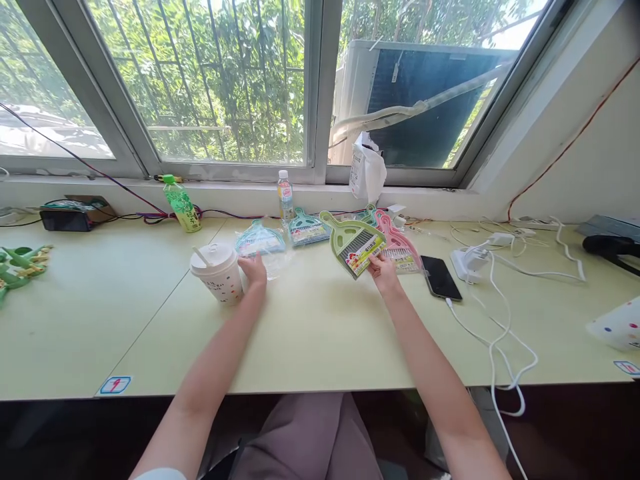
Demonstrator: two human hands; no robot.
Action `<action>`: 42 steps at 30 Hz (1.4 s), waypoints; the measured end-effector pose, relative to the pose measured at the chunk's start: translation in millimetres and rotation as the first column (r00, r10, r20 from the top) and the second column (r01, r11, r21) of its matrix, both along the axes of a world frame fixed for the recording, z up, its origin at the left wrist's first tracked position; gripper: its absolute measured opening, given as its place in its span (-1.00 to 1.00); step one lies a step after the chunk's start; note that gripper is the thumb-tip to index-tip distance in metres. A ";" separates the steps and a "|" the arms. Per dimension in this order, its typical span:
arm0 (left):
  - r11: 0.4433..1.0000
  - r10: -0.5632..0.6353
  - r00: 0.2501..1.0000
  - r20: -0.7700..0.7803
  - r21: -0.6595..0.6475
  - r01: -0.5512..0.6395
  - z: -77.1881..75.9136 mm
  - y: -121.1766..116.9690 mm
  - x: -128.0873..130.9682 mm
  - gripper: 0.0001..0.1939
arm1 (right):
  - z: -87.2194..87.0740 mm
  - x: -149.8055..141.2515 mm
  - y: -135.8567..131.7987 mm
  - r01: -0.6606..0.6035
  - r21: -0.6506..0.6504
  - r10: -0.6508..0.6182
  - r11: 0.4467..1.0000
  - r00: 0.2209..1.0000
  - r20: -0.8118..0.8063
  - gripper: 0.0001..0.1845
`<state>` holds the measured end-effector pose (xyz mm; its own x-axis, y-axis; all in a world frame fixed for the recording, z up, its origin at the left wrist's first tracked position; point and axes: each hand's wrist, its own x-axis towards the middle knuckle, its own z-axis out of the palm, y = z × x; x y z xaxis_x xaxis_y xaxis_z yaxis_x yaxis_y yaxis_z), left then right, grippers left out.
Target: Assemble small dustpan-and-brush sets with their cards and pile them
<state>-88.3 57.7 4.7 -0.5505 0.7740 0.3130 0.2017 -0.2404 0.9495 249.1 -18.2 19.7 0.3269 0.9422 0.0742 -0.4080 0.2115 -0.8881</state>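
Note:
My right hand [383, 272] grips the lower edge of a green mini dustpan with a brush [353, 241], holding it tilted above the table. My left hand [254, 270] is closed against the right side of a white lidded drink cup [218, 273] with a straw; some of its fingers are hidden. Just behind that hand lies a light blue dustpan set [260, 239] in clear plastic. Another blue dustpan set [307, 229] lies farther back. A pink dustpan set [401, 243] is beside and partly behind the green one.
A green-labelled bottle [181, 205] and a clear bottle [285, 197] stand at the back. On the right are a black phone [441, 278], a white power strip [469, 265] and loose white cables [505, 320]. A white paper packet [367, 167] leans by the window.

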 end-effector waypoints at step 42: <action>0.761 -0.623 0.744 -0.243 0.030 0.648 21.2 -87.4 79.2 -0.49 | 45.6 -133.8 -44.7 0.238 0.000 -0.020 0.971 0.083 0.996 -0.77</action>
<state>-9.0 -29.7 25.9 0.1441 0.8759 0.4604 0.1525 -0.4794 0.8643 115.3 -62.9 65.3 0.1793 0.9262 0.3316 0.8761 0.0030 -0.4820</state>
